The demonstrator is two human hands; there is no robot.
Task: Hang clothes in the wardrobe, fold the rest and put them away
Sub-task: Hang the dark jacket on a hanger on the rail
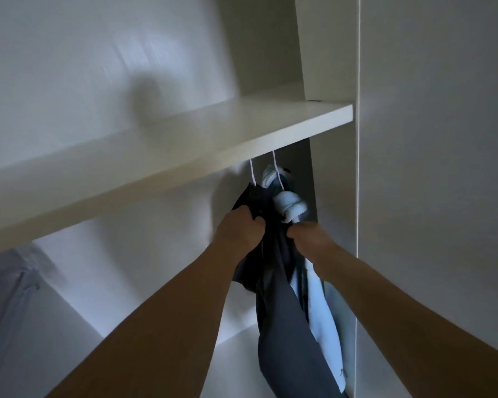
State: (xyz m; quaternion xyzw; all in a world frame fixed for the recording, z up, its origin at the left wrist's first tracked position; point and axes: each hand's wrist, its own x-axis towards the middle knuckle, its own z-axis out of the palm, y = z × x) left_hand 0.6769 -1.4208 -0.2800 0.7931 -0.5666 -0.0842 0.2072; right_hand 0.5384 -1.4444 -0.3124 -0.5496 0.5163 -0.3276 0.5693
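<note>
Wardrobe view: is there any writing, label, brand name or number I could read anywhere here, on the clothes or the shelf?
None: no readable text shows in the head view.
Dark garment, gripped by the left hand and right hand: no visible label or print.
Light blue garment hanging beside it: no tag or writing shows.
White shelf: plain, no sticker or number.
Pale garment at lower left: blurred, nothing legible.

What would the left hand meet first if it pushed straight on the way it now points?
Likely the dark garment the left hand already grips, then the light blue garment hanging behind it; depth is unclear.
</note>
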